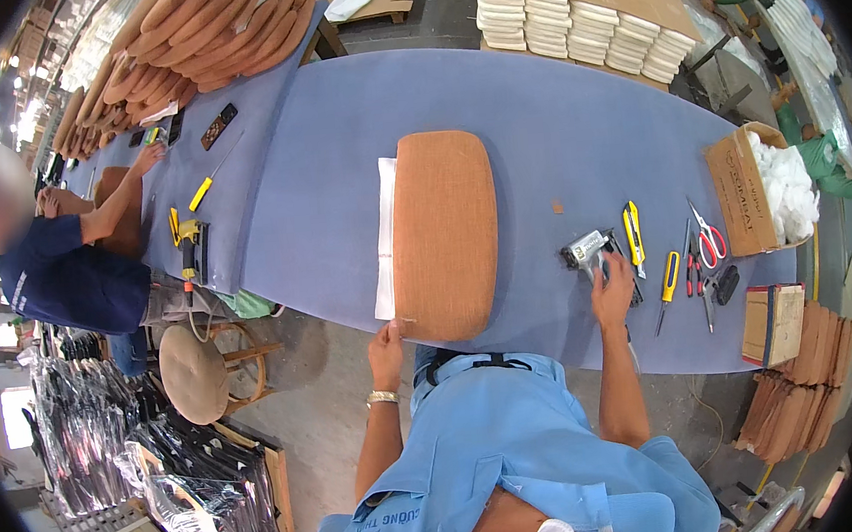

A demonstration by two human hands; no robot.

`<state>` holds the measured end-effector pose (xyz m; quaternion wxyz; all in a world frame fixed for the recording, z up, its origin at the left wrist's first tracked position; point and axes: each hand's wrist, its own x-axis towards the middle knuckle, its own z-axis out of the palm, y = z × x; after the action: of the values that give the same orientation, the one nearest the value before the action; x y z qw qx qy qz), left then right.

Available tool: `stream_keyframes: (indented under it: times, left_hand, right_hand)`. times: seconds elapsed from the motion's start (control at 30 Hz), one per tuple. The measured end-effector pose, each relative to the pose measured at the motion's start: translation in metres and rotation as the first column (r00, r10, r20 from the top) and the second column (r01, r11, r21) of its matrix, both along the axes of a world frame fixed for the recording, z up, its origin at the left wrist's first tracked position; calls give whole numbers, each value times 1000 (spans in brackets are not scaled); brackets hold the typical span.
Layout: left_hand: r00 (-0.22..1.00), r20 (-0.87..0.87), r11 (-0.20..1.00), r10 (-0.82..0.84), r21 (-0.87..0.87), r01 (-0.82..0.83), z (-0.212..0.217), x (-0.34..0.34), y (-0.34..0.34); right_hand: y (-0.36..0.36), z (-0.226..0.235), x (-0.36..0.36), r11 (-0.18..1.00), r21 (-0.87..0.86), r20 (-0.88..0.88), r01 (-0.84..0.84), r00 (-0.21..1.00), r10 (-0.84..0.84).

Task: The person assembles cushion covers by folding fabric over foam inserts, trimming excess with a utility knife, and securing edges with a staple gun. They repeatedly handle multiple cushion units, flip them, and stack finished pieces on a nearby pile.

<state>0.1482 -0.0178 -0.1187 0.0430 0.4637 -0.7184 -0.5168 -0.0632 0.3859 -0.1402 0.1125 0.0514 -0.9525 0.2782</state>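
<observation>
An orange-brown fabric cushion [444, 235] lies lengthwise on the blue-covered table in front of me. A white strip of cloth [383, 237] sticks out along its left side. My left hand [386, 354] is closed in a pinch at the cushion's near left corner; the exact bit of fabric between the fingers is too small to make out. To the right of the cushion, my right hand [612, 289] is closed around a silver and black staple gun [585, 250], its fingers partly hidden. A yellow utility knife [634, 233] lies just beyond that hand.
Right of the knife lie a yellow screwdriver [669, 277], red-handled scissors [710, 244], and a box of white stuffing [745, 191]. At left a co-worker [70, 259] sits near another staple gun [190, 250]. Brown cushions [217, 27] are piled far left; a stool [194, 372] stands below.
</observation>
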Motion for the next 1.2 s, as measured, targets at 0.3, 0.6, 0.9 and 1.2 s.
stream_keyframes:
  times: [0.3, 0.6, 0.9, 1.2]
  left_hand:
    - [980, -103, 915, -170, -386, 119, -3, -114, -9]
    - [993, -110, 981, 42, 192, -20, 58, -139, 30]
    - [826, -559, 883, -63, 355, 307, 79, -150, 60]
    - [803, -540, 922, -253, 116, 369, 97, -181, 51]
  right_hand:
    - [-184, -38, -27, 646, -754, 516, 117, 713, 474]
    - [-219, 190, -6, 810, -461, 299, -362, 796, 526]
    - [-211, 132, 25, 750, -424, 67, -507, 809, 584]
    - [-213, 119, 29, 538, -562, -27, -628, 665, 747]
